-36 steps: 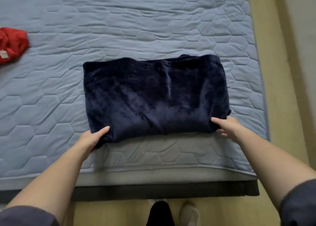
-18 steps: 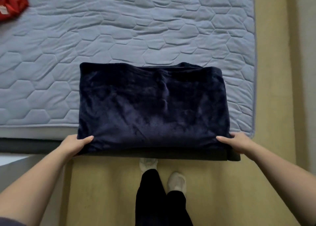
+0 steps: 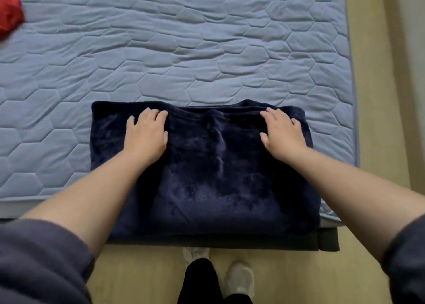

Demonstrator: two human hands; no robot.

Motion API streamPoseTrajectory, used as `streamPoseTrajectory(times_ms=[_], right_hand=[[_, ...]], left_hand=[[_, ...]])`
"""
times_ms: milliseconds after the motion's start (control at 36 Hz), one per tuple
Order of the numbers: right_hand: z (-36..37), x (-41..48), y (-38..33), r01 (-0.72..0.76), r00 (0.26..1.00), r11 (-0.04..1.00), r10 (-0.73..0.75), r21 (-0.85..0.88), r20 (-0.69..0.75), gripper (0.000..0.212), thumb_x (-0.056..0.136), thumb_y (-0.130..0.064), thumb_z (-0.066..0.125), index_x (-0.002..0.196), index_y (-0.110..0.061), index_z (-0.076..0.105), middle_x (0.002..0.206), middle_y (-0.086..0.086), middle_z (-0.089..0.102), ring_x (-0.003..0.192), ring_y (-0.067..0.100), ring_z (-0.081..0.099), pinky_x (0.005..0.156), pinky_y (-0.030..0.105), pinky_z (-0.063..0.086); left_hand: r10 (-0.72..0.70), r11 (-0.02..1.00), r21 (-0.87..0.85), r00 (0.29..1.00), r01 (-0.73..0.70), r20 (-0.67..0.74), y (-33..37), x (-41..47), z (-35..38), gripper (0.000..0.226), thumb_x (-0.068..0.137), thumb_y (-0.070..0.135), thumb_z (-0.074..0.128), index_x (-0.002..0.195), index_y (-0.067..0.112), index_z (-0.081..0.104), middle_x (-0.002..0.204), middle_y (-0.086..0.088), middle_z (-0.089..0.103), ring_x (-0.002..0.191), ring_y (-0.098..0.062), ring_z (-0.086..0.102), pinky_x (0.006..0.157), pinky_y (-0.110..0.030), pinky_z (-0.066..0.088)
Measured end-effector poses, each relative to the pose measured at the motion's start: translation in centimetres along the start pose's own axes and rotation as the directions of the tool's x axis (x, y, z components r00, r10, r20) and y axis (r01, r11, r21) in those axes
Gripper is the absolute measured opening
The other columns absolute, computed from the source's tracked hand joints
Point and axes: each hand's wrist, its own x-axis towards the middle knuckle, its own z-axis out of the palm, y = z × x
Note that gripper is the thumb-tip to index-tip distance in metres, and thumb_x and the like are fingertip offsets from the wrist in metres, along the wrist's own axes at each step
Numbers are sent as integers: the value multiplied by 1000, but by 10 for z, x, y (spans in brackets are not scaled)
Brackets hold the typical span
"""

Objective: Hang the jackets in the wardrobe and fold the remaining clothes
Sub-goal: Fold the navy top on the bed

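- Head view, nearest first: grey sleeves (image 3: 34,257) fill both lower corners and are cut off by the frame. Pale shoes (image 3: 239,278) stand on the wooden floor (image 3: 138,276) between the forearms.
- A dark bed frame (image 3: 327,240) shows just below the mattress edge.
- The navy fleece garment (image 3: 207,184) lies folded into a thick rectangle at the near edge of the mattress (image 3: 207,50), towards its right corner. Its near hem reaches the mattress edge.
- The left hand (image 3: 146,135) and right hand (image 3: 284,135) both lie flat on the far half of the garment, fingers straight and slightly spread, palms down. Neither grips anything.
- Handling, as a judgement: the pile looks plush, soft and limp, moderately bulky but light. It should slide easily on the quilted cover and sag if lifted by one point. The sounder hold is at the two side edges or corners, through all layers at once.
- Not determinable: the type of garment, the number of layers, and whether the lower folds are aligned. A small bump at the far edge suggests a layer pokes out.
- Farthest: a red garment (image 3: 9,16) lies at the upper left, well apart and cut off by the frame. No wardrobe is in view.
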Motion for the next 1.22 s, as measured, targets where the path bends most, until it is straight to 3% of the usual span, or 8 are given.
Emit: streamPoseTrajectory(times_ms=[83,306,556,750,889,1000,1111,1222], right_hand=[[3,29,1,32,999,998,-32,-56,0,54,95,-31,50,144,-18,31,149,3,35,140,22,26,113,51,19],[-5,61,23,24,981,996,-39,-80,-188,23,90,-26,57,109,-13,58,110,13,59,108,32,52,87,42,31],[14,72,4,-107,968,988,77,-112,-239,30,100,-25,37,116,-13,59,117,12,56,112,33,47,95,44,29],[3,55,9,163,936,973,-204,-163,-285,31,88,-28,59,115,-12,59,104,13,57,97,34,55,86,44,33],[-8,46,29,185,951,961,-228,-206,-208,37,79,-20,71,113,-9,63,101,19,58,81,38,60,73,44,39],[-13,51,35,173,939,938,-249,-300,-239,13,84,-15,66,92,-5,63,86,17,61,66,36,59,67,43,37],[-17,73,40,-57,967,967,-9,-250,-254,15,94,-19,51,97,-7,60,95,18,63,86,36,60,77,43,29],[-6,69,12,-158,965,980,127,-120,-229,29,93,-21,49,119,-10,54,130,16,49,120,32,44,97,45,29]], left_hand=[[55,994,97,998,-56,8,-9,32,6,55,94,30,52,143,15,32,148,-9,33,138,-26,27,109,-53,21],[247,967,127,941,-223,-232,-38,61,-5,19,85,21,66,92,5,59,86,-18,58,81,-37,59,75,-45,34],[43,994,108,977,-21,-208,-23,79,17,22,97,18,42,86,9,58,90,-16,63,83,-35,57,78,-40,30],[17,1000,12,965,-14,-262,-34,74,5,22,96,14,45,89,1,62,93,-21,54,54,-29,34,64,-37,22],[47,999,29,968,-41,-245,-44,65,0,20,96,12,49,92,-2,62,86,-23,56,65,-42,51,64,-41,30],[45,999,39,958,-35,-282,-43,66,-3,20,96,13,49,85,-1,58,83,-22,58,66,-40,53,68,-43,31],[13,998,63,961,4,-277,-36,77,-5,21,96,17,48,85,1,57,88,-21,59,80,-38,55,73,-43,30],[-207,978,-62,966,200,-152,-11,72,-1,30,94,21,47,118,4,53,125,-19,48,119,-34,41,98,-51,28]])
